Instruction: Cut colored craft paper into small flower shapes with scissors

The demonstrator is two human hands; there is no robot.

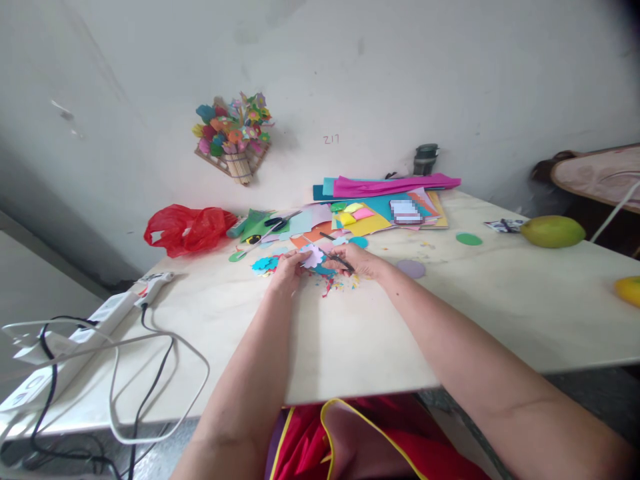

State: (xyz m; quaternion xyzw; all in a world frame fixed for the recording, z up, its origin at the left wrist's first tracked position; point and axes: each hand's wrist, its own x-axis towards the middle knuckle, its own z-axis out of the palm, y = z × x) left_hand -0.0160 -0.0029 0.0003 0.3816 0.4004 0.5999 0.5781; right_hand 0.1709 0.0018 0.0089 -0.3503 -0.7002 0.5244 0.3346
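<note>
In my left hand [289, 270] is a pale purple paper flower [313, 256] with a scalloped edge, pinched at its left side. My right hand [361, 261] is closed round the dark handles of a pair of scissors [341, 261]. The scissors point left, their blades at the flower's right edge; whether they touch the paper I cannot tell. Blue paper flowers [264, 265] lie just left of my left hand. Small coloured paper scraps [330, 285] are scattered on the table below both hands. A lilac paper circle [411, 269] lies right of my right hand.
Coloured paper sheets [373, 223] and a second pair of scissors [275, 223] lie at the back. A red plastic bag [185, 227] sits at the back left. Power strips [100, 313] with loose cables occupy the left edge. A green-yellow fruit [553, 231] lies at the right.
</note>
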